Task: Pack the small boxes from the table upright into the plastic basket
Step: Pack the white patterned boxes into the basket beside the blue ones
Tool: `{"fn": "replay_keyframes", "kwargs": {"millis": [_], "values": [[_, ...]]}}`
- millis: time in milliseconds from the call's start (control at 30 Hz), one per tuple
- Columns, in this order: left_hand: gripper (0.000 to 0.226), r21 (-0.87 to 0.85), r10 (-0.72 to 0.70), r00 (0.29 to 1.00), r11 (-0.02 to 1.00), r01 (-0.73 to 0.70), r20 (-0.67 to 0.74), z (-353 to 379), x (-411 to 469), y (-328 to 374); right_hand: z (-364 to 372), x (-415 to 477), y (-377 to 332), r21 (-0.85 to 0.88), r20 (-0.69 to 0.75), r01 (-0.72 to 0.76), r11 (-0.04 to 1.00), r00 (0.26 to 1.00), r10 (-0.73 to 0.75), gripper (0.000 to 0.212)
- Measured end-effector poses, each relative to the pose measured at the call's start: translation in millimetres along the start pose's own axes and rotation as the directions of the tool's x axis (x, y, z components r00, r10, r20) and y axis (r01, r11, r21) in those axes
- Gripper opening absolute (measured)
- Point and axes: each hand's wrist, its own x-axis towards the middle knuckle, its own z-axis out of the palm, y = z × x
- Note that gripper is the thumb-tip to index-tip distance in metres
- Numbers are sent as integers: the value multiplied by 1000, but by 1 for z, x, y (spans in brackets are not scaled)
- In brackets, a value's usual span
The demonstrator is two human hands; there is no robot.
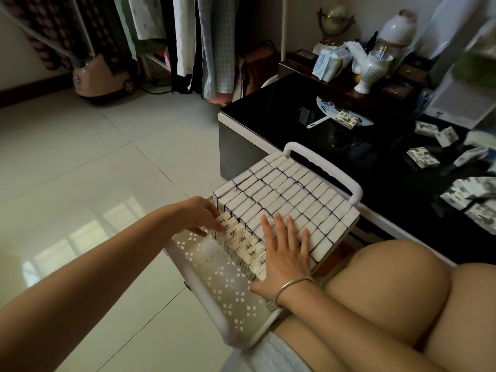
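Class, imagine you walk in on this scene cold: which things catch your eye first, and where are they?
First the white plastic basket on the person's lap, packed with a tight grid of upright small boxes. The right hand lies flat on them; the left hand fingers the nearest row. More boxes lie scattered on the black table.

We see a pale tiled floor (80, 162) that reflects a window, and at its far edge a garment steamer (100, 76) beneath a row of hanging clothes (188, 36). Toward the back of the dark surface we find a round hand fan (332, 111) with a white handle, a white footed cup (371, 72), a small globe (335, 20) and a white bottle (397, 30).
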Motion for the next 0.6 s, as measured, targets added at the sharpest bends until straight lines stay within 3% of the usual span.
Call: {"fn": "replay_keyframes", "kwargs": {"millis": [100, 167, 267, 333, 433, 600], "values": [[24, 84, 30, 999, 996, -28, -24, -2, -1, -1, 1, 0, 5, 27, 12, 23, 999, 1000, -23, 135], [36, 208, 63, 996, 977, -48, -69, -4, -3, 0, -1, 1, 8, 77, 18, 29, 997, 999, -30, 136], [51, 346, 119, 979, 937, -56, -163, -9, -9, 4, -11, 4, 14, 250, -31, 27, 968, 999, -20, 121], [43, 397, 191, 952, 914, -83, -239, -12, -13, 11, -19, 8, 21, 335, -87, 53, 941, 996, -25, 107], [29, 391, 340, 884, 897, -204, -320, -4, -11, 39, -36, 21, 39, 413, -200, 93, 906, 980, -9, 99], [16, 293, 554, 785, 827, -479, -278, 49, 8, 121, -66, 57, 100, 451, -407, 87, 888, 906, 118, 70]]}}
